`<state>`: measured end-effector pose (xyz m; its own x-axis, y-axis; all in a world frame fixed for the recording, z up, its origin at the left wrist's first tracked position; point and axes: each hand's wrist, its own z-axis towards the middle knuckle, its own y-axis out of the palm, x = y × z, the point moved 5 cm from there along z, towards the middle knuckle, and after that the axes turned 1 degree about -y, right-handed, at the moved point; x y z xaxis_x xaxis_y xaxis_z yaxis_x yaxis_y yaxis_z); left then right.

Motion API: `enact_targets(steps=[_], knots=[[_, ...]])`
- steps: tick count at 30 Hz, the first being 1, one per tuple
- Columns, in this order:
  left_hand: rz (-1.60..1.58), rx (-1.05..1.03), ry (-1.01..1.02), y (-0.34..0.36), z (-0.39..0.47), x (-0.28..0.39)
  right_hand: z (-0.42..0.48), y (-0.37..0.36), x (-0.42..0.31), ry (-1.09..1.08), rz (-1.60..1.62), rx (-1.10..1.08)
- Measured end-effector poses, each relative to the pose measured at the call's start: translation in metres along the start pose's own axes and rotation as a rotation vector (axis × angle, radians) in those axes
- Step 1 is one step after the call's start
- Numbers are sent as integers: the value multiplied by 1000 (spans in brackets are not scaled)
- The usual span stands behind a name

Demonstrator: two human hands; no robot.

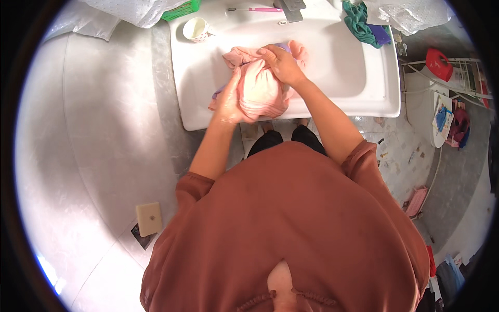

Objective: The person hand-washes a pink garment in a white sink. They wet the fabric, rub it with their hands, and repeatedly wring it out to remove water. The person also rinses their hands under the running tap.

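Both my hands hold a bunched pink cloth garment (260,87) above the front part of a white washbasin (384,78). My left hand (230,101), wet and shiny, cups the bundle from its left side. Gripping its upper right edge is my right hand (282,64), thumb on top. Bits of purple fabric show at the left and top of the bundle. How the fingers close beneath the cloth is hidden.
A paper cup (196,30) stands on the basin's left ledge. A pink-handled brush (265,9) lies by the metal faucet (293,11). Green cloth (360,25) hangs over the back right corner. A green basket (181,10) is at the back left, and a toilet (423,95) stands to the right.
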<state>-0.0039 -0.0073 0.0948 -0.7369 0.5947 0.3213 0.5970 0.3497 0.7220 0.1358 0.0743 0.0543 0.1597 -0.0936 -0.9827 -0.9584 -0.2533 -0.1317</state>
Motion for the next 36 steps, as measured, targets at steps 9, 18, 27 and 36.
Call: enact_targets(steps=[9,18,27,36], knots=[[1306,-33,71,45,-19,59,6,10,-84,-41,-30,-307],[635,93,212,-16,-2,47,-50,-12,-25,-187,-294,219],[950,288,162,-23,2,62,-55,-9,21,393,502,70],[737,374,347,-14,21,59,-54,8,-12,93,-92,-115]])
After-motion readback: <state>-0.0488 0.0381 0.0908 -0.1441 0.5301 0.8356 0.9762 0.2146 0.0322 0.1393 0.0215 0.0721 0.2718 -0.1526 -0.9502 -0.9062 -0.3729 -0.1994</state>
